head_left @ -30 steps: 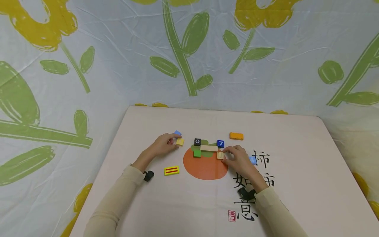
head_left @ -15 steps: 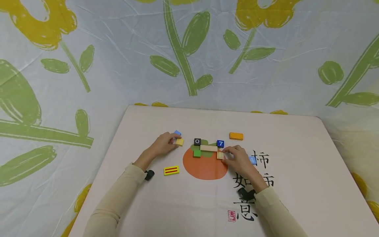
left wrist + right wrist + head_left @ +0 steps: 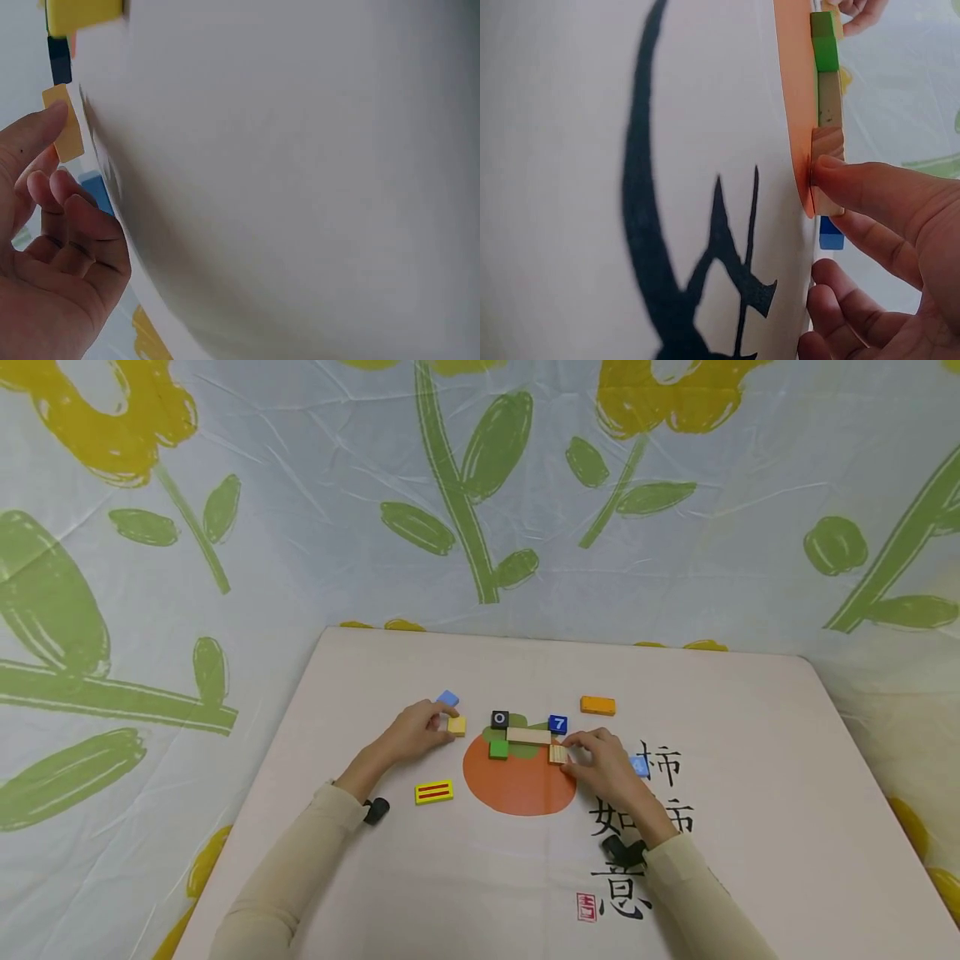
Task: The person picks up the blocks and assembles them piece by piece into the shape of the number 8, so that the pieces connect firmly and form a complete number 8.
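Observation:
My left hand [image 3: 412, 732] pinches a small yellow block [image 3: 457, 727] between thumb and index finger. In the left wrist view the thumb lies on the face of that block [image 3: 69, 135], and the other fingers curl loosely. Just beyond it is a light blue block [image 3: 448, 698]. With thumb and index finger, my right hand [image 3: 606, 764] holds a striped wooden block [image 3: 558, 754] at the right end of a long plain wooden block [image 3: 528, 737]. A green block [image 3: 498, 750] and a black block marked 0 [image 3: 500, 719] sit at its left end, a dark blue 7 block [image 3: 558, 723] at its right.
An orange block [image 3: 597, 705] lies at the back right. A yellow block with red stripes [image 3: 434, 792] is nearer, at left. A light blue 4 block [image 3: 639, 766] is partly behind my right hand. The table [image 3: 450, 877] meets a flowered cloth [image 3: 300, 527] at the back.
My left hand has shifted the yellow block slightly towards me and turned it a little; more of the light blue block shows. My right hand stays on the striped wooden block.

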The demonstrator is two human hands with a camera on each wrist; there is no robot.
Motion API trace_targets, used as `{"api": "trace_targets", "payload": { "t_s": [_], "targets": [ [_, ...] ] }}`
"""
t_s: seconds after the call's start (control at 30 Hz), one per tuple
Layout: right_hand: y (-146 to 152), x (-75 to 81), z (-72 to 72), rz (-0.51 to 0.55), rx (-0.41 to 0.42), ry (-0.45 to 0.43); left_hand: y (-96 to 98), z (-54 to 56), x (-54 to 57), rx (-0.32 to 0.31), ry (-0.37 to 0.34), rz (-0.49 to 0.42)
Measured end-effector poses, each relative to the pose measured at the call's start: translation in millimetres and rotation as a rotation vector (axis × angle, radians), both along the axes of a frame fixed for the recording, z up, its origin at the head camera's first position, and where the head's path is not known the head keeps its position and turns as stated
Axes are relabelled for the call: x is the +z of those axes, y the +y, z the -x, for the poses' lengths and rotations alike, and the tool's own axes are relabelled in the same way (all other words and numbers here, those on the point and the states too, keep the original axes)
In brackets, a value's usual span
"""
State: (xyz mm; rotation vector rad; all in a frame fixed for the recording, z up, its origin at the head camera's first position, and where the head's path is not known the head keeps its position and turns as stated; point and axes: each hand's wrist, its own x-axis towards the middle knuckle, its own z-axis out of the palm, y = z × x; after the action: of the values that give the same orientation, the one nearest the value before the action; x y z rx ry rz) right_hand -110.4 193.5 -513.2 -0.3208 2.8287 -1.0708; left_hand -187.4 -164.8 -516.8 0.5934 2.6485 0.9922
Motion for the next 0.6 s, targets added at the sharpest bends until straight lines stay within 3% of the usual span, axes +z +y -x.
{"api": "trace_targets", "payload": {
  "t_s": [0.23, 0.6],
  "targets": [
    [0.4, -0.7, 0.1, -0.002, -0.007, -0.017, 6.9, -13.7, -0.9, -0.034, 0.007, -0.021],
    [1.0, -0.1, 0.6, -0.005, 0.002, -0.008, 21.1, -42.3, 9.2, -0.068, 0.002, -0.028]
  ]
}}
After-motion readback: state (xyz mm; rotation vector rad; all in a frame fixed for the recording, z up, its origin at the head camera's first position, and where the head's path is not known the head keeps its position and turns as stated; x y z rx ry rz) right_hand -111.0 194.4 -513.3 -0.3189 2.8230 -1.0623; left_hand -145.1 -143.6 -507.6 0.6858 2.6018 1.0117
